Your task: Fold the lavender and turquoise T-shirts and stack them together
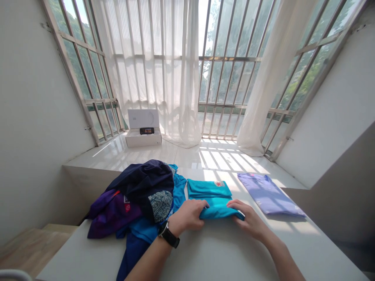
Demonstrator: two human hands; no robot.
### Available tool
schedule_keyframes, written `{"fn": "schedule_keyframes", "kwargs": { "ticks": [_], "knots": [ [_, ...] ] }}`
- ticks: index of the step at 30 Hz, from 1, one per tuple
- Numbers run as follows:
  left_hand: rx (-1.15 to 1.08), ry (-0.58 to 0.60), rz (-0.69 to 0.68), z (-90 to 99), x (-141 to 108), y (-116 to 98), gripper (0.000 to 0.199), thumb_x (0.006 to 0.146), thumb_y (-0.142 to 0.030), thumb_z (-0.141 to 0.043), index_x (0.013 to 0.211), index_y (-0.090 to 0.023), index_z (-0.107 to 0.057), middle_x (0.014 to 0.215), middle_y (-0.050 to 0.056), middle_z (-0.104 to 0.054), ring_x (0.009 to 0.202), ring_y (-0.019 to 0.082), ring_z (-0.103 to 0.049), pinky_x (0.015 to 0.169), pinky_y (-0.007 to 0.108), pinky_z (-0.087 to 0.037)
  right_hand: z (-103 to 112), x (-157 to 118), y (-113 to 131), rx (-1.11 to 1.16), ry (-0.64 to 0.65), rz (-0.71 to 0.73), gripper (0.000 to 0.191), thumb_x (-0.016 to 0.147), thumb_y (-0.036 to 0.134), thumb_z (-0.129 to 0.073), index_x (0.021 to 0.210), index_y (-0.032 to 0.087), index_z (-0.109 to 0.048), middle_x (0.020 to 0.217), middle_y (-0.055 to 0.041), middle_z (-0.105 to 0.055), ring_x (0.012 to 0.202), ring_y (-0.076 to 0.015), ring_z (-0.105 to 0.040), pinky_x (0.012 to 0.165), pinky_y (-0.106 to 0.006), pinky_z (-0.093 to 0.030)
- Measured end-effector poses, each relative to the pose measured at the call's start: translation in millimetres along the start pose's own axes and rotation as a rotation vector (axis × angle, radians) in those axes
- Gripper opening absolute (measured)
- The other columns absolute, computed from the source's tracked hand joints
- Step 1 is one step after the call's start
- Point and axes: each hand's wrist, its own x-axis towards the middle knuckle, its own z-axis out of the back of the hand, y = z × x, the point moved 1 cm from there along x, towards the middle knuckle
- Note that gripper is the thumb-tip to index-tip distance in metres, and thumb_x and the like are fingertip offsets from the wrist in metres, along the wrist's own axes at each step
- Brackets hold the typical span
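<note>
The left hand [187, 216] and right hand [249, 218] both curl over the near folded edge of a turquoise garment [218, 207], gripping the fabric from either end. The garment lies flat on the white counter [211, 255], folded into a long band, with a small red-and-white badge [218, 183] showing on its far layer. A black wristwatch [169, 234] sits on the left wrist. Just left of the left hand lies a loose heap of clothes [137, 197] in navy, purple and bright blue, with a paisley patch [160, 206] on one piece. To the right, a folded lavender shirt [268, 194] lies flat, near the right hand but not touching it. Beyond, on a glossy white ledge [187, 156], stands an open white box [143, 128] holding a dark device [147, 130], before sheer curtains [181, 78] and barred windows [228, 82].
</note>
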Motion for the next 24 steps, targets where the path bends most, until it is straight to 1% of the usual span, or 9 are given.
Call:
{"fn": "schedule_keyframes", "kwargs": {
  "ticks": [2,6,7,10,12,14,17,21,24],
  "knots": [
    [-0.014,0.005,0.006,2.8,-0.4,3.9,0.034,0.074,-0.021,-0.064,0.108,-0.025,-0.060,0.103,0.003,-0.072,0.092,0.025,-0.067,0.071,0.028,-0.047,2.5,-0.5,-2.7,-0.005,-0.011,0.006,0.018,0.086,0.026,-0.053,0.093,0.023,-0.068,0.103,-0.0075,-0.071,0.092,-0.0240,-0.066,0.086,-0.036,-0.052],
    [-0.017,-0.001,0.055,6.8,0.4,6.9,0.003,0.080,-0.022,-0.058,0.083,-0.022,-0.058,0.086,0.003,-0.069,0.080,0.022,-0.064,0.064,0.027,-0.042,5.5,-1.3,-7.1,-0.020,-0.058,-0.028,0.021,0.090,0.034,-0.052,0.093,0.022,-0.068,0.092,-0.0049,-0.072,0.084,-0.0227,-0.064,0.080,-0.034,-0.051],
    [-0.029,-0.003,0.062,7.8,0.4,7.7,0.002,0.081,-0.023,-0.058,0.080,-0.022,-0.057,0.084,0.003,-0.068,0.079,0.022,-0.064,0.062,0.027,-0.040,5.8,-1.4,-7.8,-0.025,-0.068,-0.044,0.021,0.090,0.036,-0.052,0.093,0.022,-0.068,0.089,-0.0042,-0.072,0.082,-0.0225,-0.064,0.077,-0.034,-0.051],
    [-0.088,0.010,0.059,11.5,-0.3,11.8,0.011,0.083,-0.027,-0.060,0.075,-0.021,-0.056,0.079,0.002,-0.065,0.075,0.020,-0.061,0.061,0.027,-0.038,5.6,-1.3,-8.5,-0.033,-0.076,-0.066,0.024,0.091,0.041,-0.053,0.088,0.022,-0.067,0.081,-0.0021,-0.070,0.076,-0.0216,-0.062,0.072,-0.033,-0.050],
    [-0.127,0.024,0.050,14.2,-0.3,15.3,0.012,0.083,-0.026,-0.061,0.074,-0.020,-0.056,0.078,0.001,-0.064,0.074,0.019,-0.060,0.061,0.026,-0.038,5.2,-0.7,-8.6,-0.029,-0.082,-0.064,0.026,0.091,0.044,-0.053,0.086,0.023,-0.066,0.078,-0.0011,-0.069,0.073,-0.0208,-0.061,0.071,-0.033,-0.049],
    [-0.157,0.014,0.050,16.2,0.5,18.4,0.012,0.085,-0.026,-0.061,0.076,-0.020,-0.058,0.079,0.000,-0.064,0.076,0.018,-0.060,0.063,0.025,-0.038,4.5,0.1,-9.6,-0.026,-0.102,-0.067,0.029,0.092,0.048,-0.052,0.085,0.023,-0.065,0.076,-0.0008,-0.068,0.072,-0.0206,-0.060,0.070,-0.032,-0.049],
    [-0.161,-0.042,0.102,16.6,2.8,21.5,0.012,0.088,-0.028,-0.059,0.080,-0.020,-0.061,0.081,0.000,-0.065,0.079,0.018,-0.061,0.065,0.024,-0.039,1.9,1.9,-14.1,-0.030,-0.148,-0.101,0.034,0.091,0.053,-0.051,0.081,0.022,-0.064,0.072,-0.0008,-0.067,0.070,-0.0207,-0.060,0.067,-0.032,-0.048],
    [-0.152,-0.098,0.184,13.8,4.9,22.1,0.016,0.091,-0.032,-0.057,0.083,-0.020,-0.063,0.083,0.001,-0.067,0.080,0.019,-0.064,0.063,0.025,-0.038,-3.9,3.9,-23.4,-0.071,-0.216,-0.184,0.042,0.088,0.060,-0.052,0.075,0.022,-0.063,0.062,0.0009,-0.062,0.061,-0.0192,-0.056,0.059,-0.031,-0.045],
    [-0.126,-0.128,0.248,11.8,5.2,21.5,0.018,0.093,-0.036,-0.057,0.089,-0.021,-0.065,0.086,0.003,-0.069,0.085,0.023,-0.066,0.065,0.026,-0.040,-6.6,4.8,-27.8,-0.083,-0.237,-0.219,0.046,0.089,0.064,-0.051,0.080,0.021,-0.068,0.067,-0.0005,-0.067,0.064,-0.0198,-0.059,0.061,-0.030,-0.046]
  ]
}}
